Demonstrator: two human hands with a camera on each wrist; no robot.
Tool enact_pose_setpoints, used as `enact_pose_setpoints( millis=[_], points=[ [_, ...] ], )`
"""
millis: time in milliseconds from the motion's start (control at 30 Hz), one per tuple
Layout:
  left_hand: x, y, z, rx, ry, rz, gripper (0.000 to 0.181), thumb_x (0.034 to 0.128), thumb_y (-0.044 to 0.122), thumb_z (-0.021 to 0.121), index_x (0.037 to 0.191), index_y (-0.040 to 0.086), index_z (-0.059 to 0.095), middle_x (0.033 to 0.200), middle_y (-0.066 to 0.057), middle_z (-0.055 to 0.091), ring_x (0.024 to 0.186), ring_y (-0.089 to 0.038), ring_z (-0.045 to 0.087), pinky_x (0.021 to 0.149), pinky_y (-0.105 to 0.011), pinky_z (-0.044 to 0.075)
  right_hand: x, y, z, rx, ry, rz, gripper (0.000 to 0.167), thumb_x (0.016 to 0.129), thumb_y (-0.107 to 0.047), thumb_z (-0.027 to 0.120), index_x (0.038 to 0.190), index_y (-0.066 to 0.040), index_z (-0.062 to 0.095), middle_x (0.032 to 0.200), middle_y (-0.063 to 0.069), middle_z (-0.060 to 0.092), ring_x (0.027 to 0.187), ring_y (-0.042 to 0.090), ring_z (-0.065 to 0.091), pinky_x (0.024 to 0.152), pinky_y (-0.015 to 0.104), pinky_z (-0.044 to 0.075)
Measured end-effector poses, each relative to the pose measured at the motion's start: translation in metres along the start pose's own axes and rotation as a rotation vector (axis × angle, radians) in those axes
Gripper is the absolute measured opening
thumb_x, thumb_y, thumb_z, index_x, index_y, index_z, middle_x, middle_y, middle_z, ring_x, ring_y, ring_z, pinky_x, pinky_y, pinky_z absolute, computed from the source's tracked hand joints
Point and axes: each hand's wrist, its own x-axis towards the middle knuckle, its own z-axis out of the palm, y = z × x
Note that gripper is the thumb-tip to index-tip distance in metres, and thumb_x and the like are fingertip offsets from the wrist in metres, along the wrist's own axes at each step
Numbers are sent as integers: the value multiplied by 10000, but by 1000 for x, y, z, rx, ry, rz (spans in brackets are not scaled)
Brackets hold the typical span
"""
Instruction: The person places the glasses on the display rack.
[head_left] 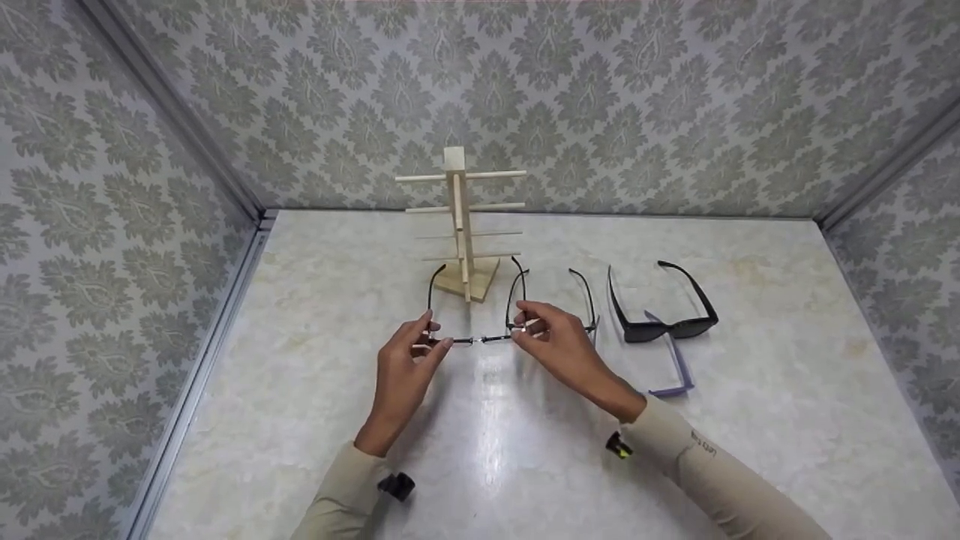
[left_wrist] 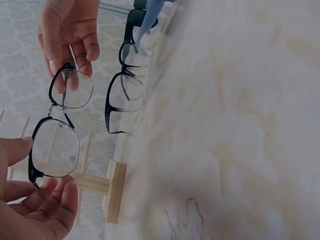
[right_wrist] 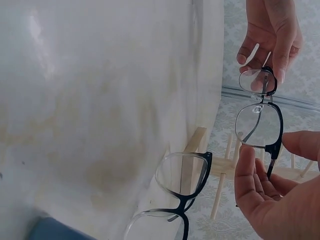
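Both hands hold a pair of black-browed eyeglasses (head_left: 495, 338) with clear lenses and a thin metal bridge, above the table. The left hand (head_left: 409, 364) pinches the left end of the frame, thumb on one side and fingers on the other. At the opposite end, the right hand (head_left: 559, 345) grips near the hinge. The temples are unfolded and point away toward a wooden stand (head_left: 463, 225) with several horizontal pegs. In the left wrist view, the lenses (left_wrist: 55, 150) hang between the two hands. The right wrist view shows the black brow rim (right_wrist: 280, 120) by the thumb.
Right of the held pair, another dark-framed pair of glasses (head_left: 592, 300) lies on the table (head_left: 300, 405), partly behind the right hand. Farther right are black thick-framed sunglasses (head_left: 645, 331) and a purple frame (head_left: 682, 364), close together. Patterned walls (head_left: 525, 97) enclose the table's back and sides.
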Motion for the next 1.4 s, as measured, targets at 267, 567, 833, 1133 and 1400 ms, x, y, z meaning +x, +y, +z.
enact_pose_setpoints(
  millis=[267,567,833,1133,1400],
  points=[
    [12,-2,0,29,-11,-20,561,1000,90,836,1499,-62,631,1212,-170,743,1032,-256,774,886,-429,656,13,-1,-2,-13,-3,13,508,1005,-66,790,1471,76,646,1215,177,764,997,255,759,868,347,629],
    [26,-5,-2,41,-24,-50,555,1000,93,837,1491,-69,636,1221,-194,744,1029,-268,775,879,-427,651,25,1,-2,14,-16,17,490,996,-43,785,1451,85,656,1196,162,766,1008,305,779,816,287,640],
    [38,-7,-2,32,-26,-51,537,999,79,832,1471,-94,641,1219,-213,740,1031,-281,775,893,-431,648,39,4,-4,40,-29,44,452,994,-45,765,1427,55,683,1182,122,764,997,260,777,792,272,648],
    [52,-8,-3,57,-26,-65,511,1023,106,813,1462,-95,648,1220,-174,743,1046,-278,770,901,-432,648,51,3,-7,32,-58,40,485,1034,-85,743,1482,69,636,1234,175,744,1048,276,761,793,274,637],
    [63,-10,-3,58,-38,-80,522,1037,131,797,1490,-71,635,1246,-179,730,1064,-278,758,926,-449,640,61,4,-9,18,-82,60,531,1068,-169,732,1541,28,596,1279,161,725,1091,261,752,838,334,630]
  ],
)
